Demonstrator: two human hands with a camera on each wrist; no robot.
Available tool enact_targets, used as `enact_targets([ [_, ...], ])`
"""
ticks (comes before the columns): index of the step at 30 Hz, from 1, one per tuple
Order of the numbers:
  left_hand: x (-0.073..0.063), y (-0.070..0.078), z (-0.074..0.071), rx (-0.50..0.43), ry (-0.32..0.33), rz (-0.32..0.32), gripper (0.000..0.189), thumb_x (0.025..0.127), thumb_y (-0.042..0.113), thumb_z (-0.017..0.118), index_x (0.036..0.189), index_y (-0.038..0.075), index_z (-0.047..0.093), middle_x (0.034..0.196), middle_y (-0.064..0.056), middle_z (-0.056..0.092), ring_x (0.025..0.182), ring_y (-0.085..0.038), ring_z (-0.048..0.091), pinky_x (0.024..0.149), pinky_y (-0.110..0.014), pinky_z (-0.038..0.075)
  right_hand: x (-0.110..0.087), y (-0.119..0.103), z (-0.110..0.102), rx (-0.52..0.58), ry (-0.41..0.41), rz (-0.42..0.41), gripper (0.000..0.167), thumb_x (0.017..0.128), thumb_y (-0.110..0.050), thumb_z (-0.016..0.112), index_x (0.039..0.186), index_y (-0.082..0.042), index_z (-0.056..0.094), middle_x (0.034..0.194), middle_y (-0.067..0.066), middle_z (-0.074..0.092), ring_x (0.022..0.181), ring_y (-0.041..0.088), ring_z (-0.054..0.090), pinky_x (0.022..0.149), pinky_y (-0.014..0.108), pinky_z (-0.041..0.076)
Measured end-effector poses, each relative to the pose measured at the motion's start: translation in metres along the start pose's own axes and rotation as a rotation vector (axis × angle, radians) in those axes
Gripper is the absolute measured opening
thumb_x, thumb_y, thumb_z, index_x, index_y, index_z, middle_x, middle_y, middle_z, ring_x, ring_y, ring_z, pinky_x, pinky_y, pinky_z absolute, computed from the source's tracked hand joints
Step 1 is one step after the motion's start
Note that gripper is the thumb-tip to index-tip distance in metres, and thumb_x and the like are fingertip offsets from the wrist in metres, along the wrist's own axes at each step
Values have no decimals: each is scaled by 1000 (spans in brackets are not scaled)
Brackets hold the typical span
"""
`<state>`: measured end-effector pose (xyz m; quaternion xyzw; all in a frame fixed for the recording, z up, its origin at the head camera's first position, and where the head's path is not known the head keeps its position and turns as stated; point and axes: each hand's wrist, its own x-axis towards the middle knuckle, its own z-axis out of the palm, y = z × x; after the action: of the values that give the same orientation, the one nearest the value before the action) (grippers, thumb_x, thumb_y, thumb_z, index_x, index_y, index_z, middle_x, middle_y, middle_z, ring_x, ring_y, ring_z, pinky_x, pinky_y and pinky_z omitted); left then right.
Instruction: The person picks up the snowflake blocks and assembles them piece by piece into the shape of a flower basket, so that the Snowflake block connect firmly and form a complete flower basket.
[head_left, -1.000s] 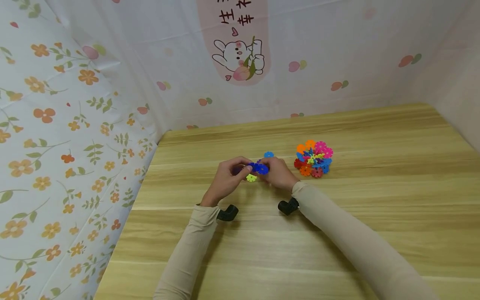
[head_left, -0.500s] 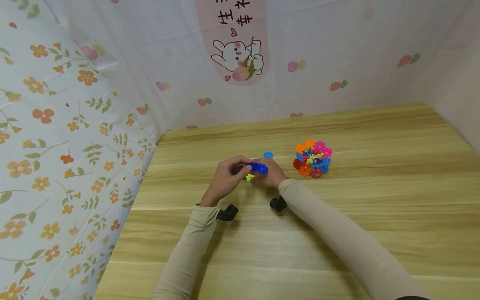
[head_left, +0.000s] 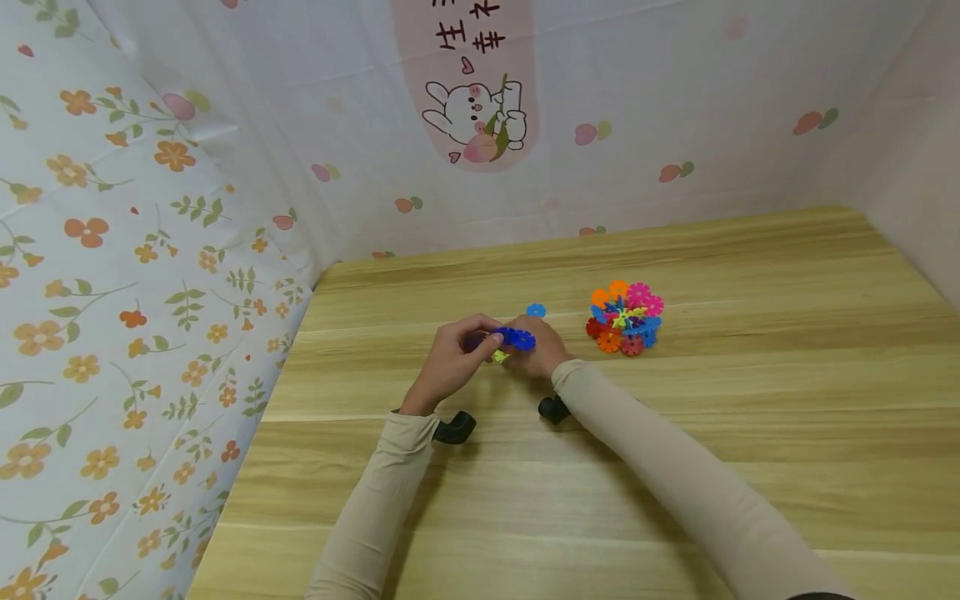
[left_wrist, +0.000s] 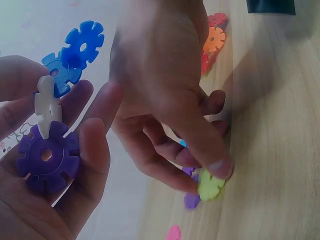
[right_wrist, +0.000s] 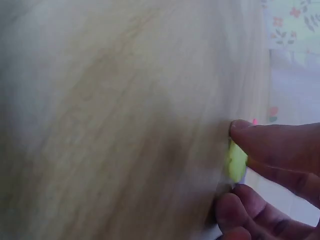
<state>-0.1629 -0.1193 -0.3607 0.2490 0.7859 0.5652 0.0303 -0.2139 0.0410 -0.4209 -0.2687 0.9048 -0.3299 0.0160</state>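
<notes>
My left hand (head_left: 450,358) holds a joined strip of notched snowflake building discs. In the left wrist view the strip has two blue discs (left_wrist: 84,44), a white disc (left_wrist: 48,107) seen edge-on, and a purple disc (left_wrist: 48,157) lying against the fingers. Reaching below the strip, my right hand (head_left: 536,346) pinches a yellow-green disc (left_wrist: 211,186) between thumb and finger, low over the table. Purple discs (left_wrist: 191,201) lie right beside that yellow-green one, partly hidden by the fingers.
A round cluster of many-coloured joined discs (head_left: 626,318) stands on the wooden table (head_left: 675,433), right of the hands. A single light blue disc (head_left: 536,310) lies just behind the right hand. A pink disc (left_wrist: 173,233) shows in the left wrist view. Printed cloth (head_left: 637,83) hangs behind the table.
My right hand has moved left from the strip's blue end to the yellow-green disc, which now sits slightly farther left and tilted. The left hand and its strip have barely moved.
</notes>
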Motion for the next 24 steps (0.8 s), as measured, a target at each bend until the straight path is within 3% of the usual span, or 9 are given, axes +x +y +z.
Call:
enact_targets([
  [5,1,-2,1,-23,-4,0,16,94,5,54,102,-6,63,87,-22,66,75,-25,63,66,-48,51,-6,2,-3,13,1,-55,32,65,0,77,96,-2,67,87,6,65,80,24,58,77,38,48],
  [10,1,-3,2,-45,-8,-3,17,94,5,54,103,-6,62,89,-24,65,77,-26,63,68,-55,49,-14,10,-6,77,20,-94,25,68,5,70,91,-3,64,82,4,62,74,21,57,73,38,48],
  [16,1,-6,4,-37,-10,-17,17,94,6,53,105,-5,62,91,-22,66,78,-26,64,68,-55,49,-23,18,-14,130,-41,34,35,73,4,70,106,-6,66,96,4,66,84,22,60,82,41,47],
  [21,2,-7,8,-35,-13,-30,17,94,6,54,106,-5,62,95,-20,66,81,-26,65,69,-52,50,-37,25,-25,293,-35,95,20,76,3,70,95,-2,64,81,7,61,69,19,54,65,31,48],
  [24,2,-9,10,-47,-9,-37,18,94,5,54,106,-5,62,97,-20,65,82,-26,65,71,-52,50,-48,28,-33,417,-20,121,15,80,3,68,94,1,63,79,9,60,67,23,56,62,32,49],
])
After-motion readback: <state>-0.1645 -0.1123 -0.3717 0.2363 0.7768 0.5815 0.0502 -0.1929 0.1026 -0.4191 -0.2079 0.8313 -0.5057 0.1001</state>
